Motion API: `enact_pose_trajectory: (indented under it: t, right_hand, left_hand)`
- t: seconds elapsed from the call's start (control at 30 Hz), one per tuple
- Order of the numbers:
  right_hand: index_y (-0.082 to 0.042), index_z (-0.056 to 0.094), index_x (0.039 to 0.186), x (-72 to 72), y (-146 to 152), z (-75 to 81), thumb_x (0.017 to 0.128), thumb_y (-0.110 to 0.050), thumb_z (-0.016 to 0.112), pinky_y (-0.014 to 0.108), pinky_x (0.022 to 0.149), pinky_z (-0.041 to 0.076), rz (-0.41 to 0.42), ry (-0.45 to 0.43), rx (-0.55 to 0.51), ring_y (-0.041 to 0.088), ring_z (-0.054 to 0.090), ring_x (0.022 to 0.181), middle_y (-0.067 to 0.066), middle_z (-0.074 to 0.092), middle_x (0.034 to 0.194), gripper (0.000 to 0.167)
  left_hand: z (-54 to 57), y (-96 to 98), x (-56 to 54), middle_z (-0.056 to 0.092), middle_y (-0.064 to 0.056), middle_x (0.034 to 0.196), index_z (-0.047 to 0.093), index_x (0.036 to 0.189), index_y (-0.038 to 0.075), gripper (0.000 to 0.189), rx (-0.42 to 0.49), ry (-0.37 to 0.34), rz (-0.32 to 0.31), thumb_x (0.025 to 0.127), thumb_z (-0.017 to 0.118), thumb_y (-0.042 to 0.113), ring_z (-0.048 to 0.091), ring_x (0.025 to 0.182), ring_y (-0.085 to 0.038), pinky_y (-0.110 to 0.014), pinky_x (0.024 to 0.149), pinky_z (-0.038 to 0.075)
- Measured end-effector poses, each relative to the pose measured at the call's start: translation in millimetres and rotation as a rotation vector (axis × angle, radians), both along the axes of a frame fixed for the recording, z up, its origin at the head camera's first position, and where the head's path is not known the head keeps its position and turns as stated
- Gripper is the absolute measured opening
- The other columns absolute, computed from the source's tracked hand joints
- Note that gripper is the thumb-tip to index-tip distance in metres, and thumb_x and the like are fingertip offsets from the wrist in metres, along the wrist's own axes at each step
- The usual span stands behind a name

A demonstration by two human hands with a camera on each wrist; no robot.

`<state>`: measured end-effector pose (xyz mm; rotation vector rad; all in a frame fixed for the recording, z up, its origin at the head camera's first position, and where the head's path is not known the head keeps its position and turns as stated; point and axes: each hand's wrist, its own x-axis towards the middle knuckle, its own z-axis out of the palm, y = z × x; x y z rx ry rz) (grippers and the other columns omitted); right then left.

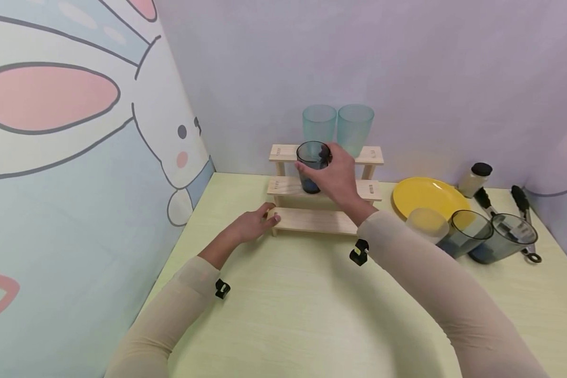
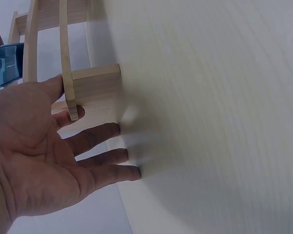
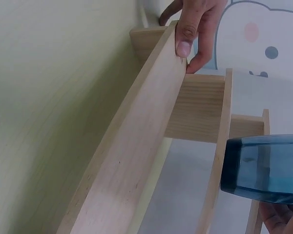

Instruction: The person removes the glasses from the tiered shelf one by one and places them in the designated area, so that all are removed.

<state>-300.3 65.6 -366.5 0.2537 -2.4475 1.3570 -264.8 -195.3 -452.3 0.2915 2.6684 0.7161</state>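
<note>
A three-tier wooden rack (image 1: 316,220) stands against the back wall. My left hand (image 1: 252,224) pinches the left end of its lowest shelf, thumb on top and index finger beneath, as the left wrist view shows; the other fingers stretch out toward the table. My right hand (image 1: 337,176) holds a dark blue drinking glass (image 1: 309,176) round its right side. The glass is upright, its base at the middle shelf, and also appears in the right wrist view (image 3: 263,168). On the top shelf stand two light teal tumblers, one left (image 1: 318,122) and one right (image 1: 355,126).
To the right lie a yellow plate (image 1: 425,193), a jar with a black lid (image 1: 472,181) and black-handled utensils (image 1: 484,199). Nearer are a frosted cup (image 1: 427,223) and two dark glasses, one left (image 1: 465,239) and one right (image 1: 503,241). A rabbit-printed wall (image 1: 75,226) borders the left side.
</note>
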Motion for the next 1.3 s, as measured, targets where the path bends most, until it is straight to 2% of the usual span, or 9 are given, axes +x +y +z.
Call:
enact_pose_trajectory:
  t: [0.4, 0.67, 0.73, 0.77, 0.9, 0.97, 1.0, 1.17, 1.3]
  right_hand:
    - [-0.008, 0.065, 0.149, 5.8, 18.7, 4.1, 0.084, -0.052, 0.096, 0.052, 0.097, 0.061, -0.001, 0.088, 0.026, 0.033, 0.072, 0.116, 0.014, 0.074, 0.130, 0.084]
    - [-0.010, 0.067, 0.147, 16.7, 37.3, 6.3, 0.085, -0.045, 0.097, 0.050, 0.093, 0.061, 0.079, 0.118, 0.045, 0.033, 0.073, 0.116, 0.013, 0.075, 0.128, 0.078]
    - [-0.011, 0.066, 0.149, 21.2, 41.9, 8.6, 0.085, -0.044, 0.097, 0.050, 0.093, 0.061, 0.095, 0.114, 0.053, 0.032, 0.073, 0.116, 0.012, 0.075, 0.130, 0.078]
    - [-0.011, 0.065, 0.150, 23.6, 44.1, 10.2, 0.085, -0.044, 0.097, 0.049, 0.094, 0.061, 0.102, 0.107, 0.056, 0.031, 0.073, 0.117, 0.012, 0.075, 0.131, 0.079]
    - [-0.011, 0.064, 0.151, 30.6, 54.0, 14.9, 0.085, -0.042, 0.097, 0.051, 0.097, 0.061, 0.123, 0.085, 0.075, 0.030, 0.071, 0.121, 0.012, 0.074, 0.134, 0.080]
    - [-0.011, 0.064, 0.150, 33.4, 59.5, 16.6, 0.085, -0.040, 0.098, 0.051, 0.098, 0.060, 0.133, 0.076, 0.087, 0.029, 0.070, 0.121, 0.012, 0.074, 0.134, 0.079]
    - [-0.011, 0.065, 0.149, 34.7, 62.6, 17.1, 0.085, -0.040, 0.098, 0.050, 0.098, 0.060, 0.139, 0.073, 0.095, 0.029, 0.070, 0.120, 0.011, 0.074, 0.133, 0.077]
    - [-0.012, 0.067, 0.145, 45.2, 76.2, 20.5, 0.085, -0.039, 0.098, 0.040, 0.090, 0.060, 0.168, 0.054, 0.154, 0.027, 0.069, 0.113, 0.009, 0.075, 0.130, 0.072]
    - [-0.012, 0.066, 0.147, 57.4, 87.1, 21.6, 0.087, -0.040, 0.097, 0.045, 0.091, 0.063, 0.182, 0.025, 0.203, 0.029, 0.072, 0.113, 0.011, 0.075, 0.130, 0.074]
  left_hand:
    - [-0.2, 2.4, -0.7, 0.051, -0.026, 0.168, 0.032, 0.172, 0.024, 0.069, -0.001, 0.011, -0.001, 0.116, 0.042, 0.064, 0.056, 0.151, -0.047, -0.064, 0.120, 0.047]
    - [-3.4, 1.6, -2.8, 0.051, -0.026, 0.168, 0.032, 0.171, 0.025, 0.070, -0.007, 0.008, -0.007, 0.115, 0.041, 0.066, 0.056, 0.151, -0.047, -0.063, 0.120, 0.047]
    - [-10.0, -2.0, -8.4, 0.052, -0.026, 0.167, 0.034, 0.170, 0.027, 0.073, -0.009, 0.015, -0.019, 0.112, 0.040, 0.072, 0.057, 0.150, -0.048, -0.062, 0.117, 0.049]
    - [-20.5, -5.6, -16.3, 0.053, -0.026, 0.167, 0.034, 0.170, 0.029, 0.077, -0.013, 0.016, -0.023, 0.110, 0.038, 0.078, 0.058, 0.149, -0.048, -0.063, 0.115, 0.050]
    - [-19.1, -5.6, -13.7, 0.052, -0.026, 0.167, 0.034, 0.170, 0.028, 0.076, -0.010, 0.025, -0.022, 0.111, 0.039, 0.075, 0.057, 0.149, -0.048, -0.063, 0.116, 0.050]
    - [-12.6, -2.7, -8.1, 0.051, -0.026, 0.168, 0.033, 0.171, 0.025, 0.072, -0.006, 0.019, -0.014, 0.114, 0.040, 0.069, 0.056, 0.151, -0.048, -0.064, 0.119, 0.047]
    - [-2.3, 0.4, -0.2, 0.051, -0.027, 0.168, 0.032, 0.171, 0.022, 0.069, -0.002, 0.019, -0.013, 0.116, 0.041, 0.063, 0.055, 0.152, -0.048, -0.064, 0.121, 0.046]
    - [-3.6, 0.1, -1.2, 0.050, -0.027, 0.169, 0.031, 0.172, 0.021, 0.070, 0.008, 0.016, -0.016, 0.116, 0.041, 0.063, 0.054, 0.152, -0.048, -0.064, 0.121, 0.045]
    - [-4.5, 0.0, -1.8, 0.050, -0.027, 0.169, 0.031, 0.172, 0.022, 0.071, 0.007, 0.013, -0.012, 0.116, 0.042, 0.063, 0.055, 0.152, -0.048, -0.064, 0.121, 0.046]
